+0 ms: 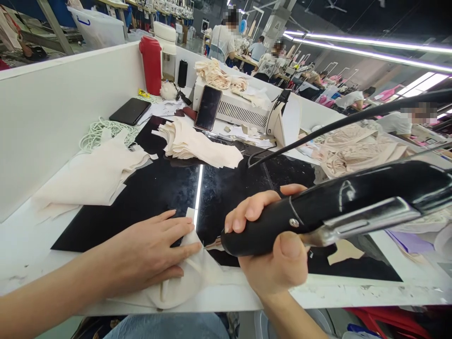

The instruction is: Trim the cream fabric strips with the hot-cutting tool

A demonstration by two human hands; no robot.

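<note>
My left hand [151,249] lies with its fingers spread on a cream fabric piece [190,282] at the front edge of the black glossy sheet [141,197]. My right hand [275,249] is wrapped round the rounded end of a black handheld tool [332,202] with a metal lever along its underside. The tool is raised over the sheet and runs off to the right. Behind it, a stack of cream fabric pieces [197,143] rests on the sheet. More cream fabric [92,174] lies at the left.
At the back stand a red container [151,66], a phone [208,107], a white vented box [236,110] and a black thread spool [182,73]. Pale green cord [106,134] lies left. Gathered fabric [356,148] fills the right. A black cable crosses the right side. People sit beyond the partition.
</note>
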